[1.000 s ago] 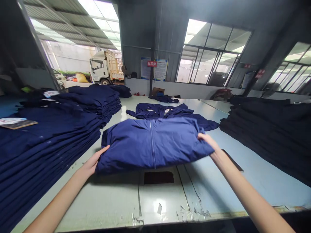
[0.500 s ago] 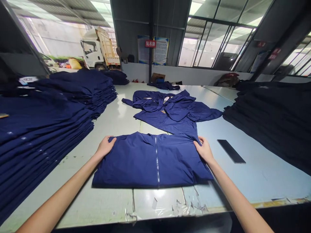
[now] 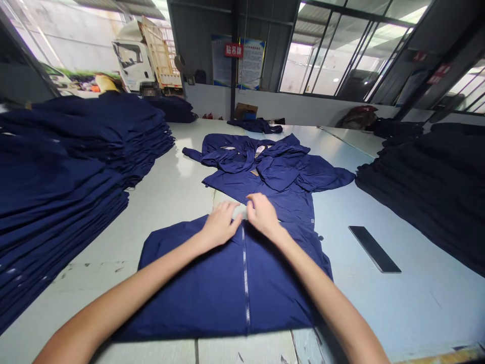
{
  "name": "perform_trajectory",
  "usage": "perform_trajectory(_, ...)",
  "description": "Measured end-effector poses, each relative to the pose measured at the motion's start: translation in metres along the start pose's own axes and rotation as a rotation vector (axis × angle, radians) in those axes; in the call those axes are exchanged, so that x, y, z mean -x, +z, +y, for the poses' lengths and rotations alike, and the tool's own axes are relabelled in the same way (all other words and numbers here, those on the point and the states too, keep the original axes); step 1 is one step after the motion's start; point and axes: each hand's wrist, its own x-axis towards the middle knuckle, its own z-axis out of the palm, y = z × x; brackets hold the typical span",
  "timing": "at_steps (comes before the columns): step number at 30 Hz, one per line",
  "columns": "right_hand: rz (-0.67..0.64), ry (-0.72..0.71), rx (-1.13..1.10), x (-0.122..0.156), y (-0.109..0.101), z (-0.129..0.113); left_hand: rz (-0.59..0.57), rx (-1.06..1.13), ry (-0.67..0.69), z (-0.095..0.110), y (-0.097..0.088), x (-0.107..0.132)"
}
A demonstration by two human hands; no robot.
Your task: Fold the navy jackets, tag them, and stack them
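Note:
A folded navy zip-up jacket [image 3: 197, 288] lies flat before me, its pale zipper running down the middle. My left hand [image 3: 223, 222] rests over the top edge just left of the zipper, thumb apart from the curved fingers, with nothing visible between them. Close beside it, my right hand [image 3: 261, 215] is at the same edge right of the zipper, its thumb and fingers also parted. Just beyond my hands, a second navy jacket [image 3: 280, 172] is spread loosely with sleeves bunched and white labels showing.
Tall piles of navy garments [image 3: 87, 146] line the table's left side, and a dark pile [image 3: 424, 177] stands at the right. A flat black phone-like slab [image 3: 374, 249] lies on the pale table [image 3: 162, 197]. A small cardboard box [image 3: 246, 109] sits at the far edge.
Both hands have left the jacket's upper side corners and come together at the zipper top. The folded jacket now appears larger and nearer, and the view has shifted slightly.

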Motion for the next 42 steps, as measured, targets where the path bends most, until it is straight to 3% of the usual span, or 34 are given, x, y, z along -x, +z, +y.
perform_trajectory(2,-0.057,0.007,0.015,0.004,0.037,0.006,-0.032,-0.015,-0.005,-0.003,0.035,0.003)
perform_trajectory(4,-0.076,0.021,0.023,0.018,0.061,0.020,-0.031,-0.044,-0.044,-0.015,0.060,0.014)
perform_trajectory(7,-0.099,-0.013,0.027,0.035,0.072,0.035,-0.049,-0.082,-0.030,-0.031,0.074,0.027)
perform_trajectory(13,-0.243,-0.017,0.017,0.034,0.060,0.026,-0.092,-0.102,-0.051,-0.029,0.070,0.026)
perform_trajectory(20,-0.313,0.175,-0.245,0.035,0.061,0.027,-0.082,-0.059,-0.035,-0.027,0.068,0.028)
perform_trajectory(24,-0.284,0.162,-0.411,0.034,0.061,0.025,-0.036,0.033,-0.089,-0.029,0.067,0.027)
perform_trajectory(28,-0.184,0.089,-0.570,0.027,0.042,0.018,0.039,0.158,-0.116,-0.029,0.064,0.024)
perform_trajectory(31,-0.340,0.046,-0.731,0.019,0.022,0.017,0.091,0.241,-0.103,-0.028,0.060,0.022)
perform_trajectory(33,-0.385,0.092,-0.793,0.015,0.015,0.017,0.102,0.276,-0.067,-0.026,0.057,0.022)
perform_trajectory(36,-0.323,0.203,-0.617,0.012,0.016,0.017,0.109,0.301,0.015,-0.024,0.053,0.023)
perform_trajectory(39,-0.497,0.152,-0.420,0.012,0.020,0.015,0.108,0.277,0.097,-0.022,0.050,0.025)
perform_trajectory(42,-0.632,0.057,-0.392,0.014,0.019,0.013,0.090,0.234,0.136,-0.022,0.048,0.027)
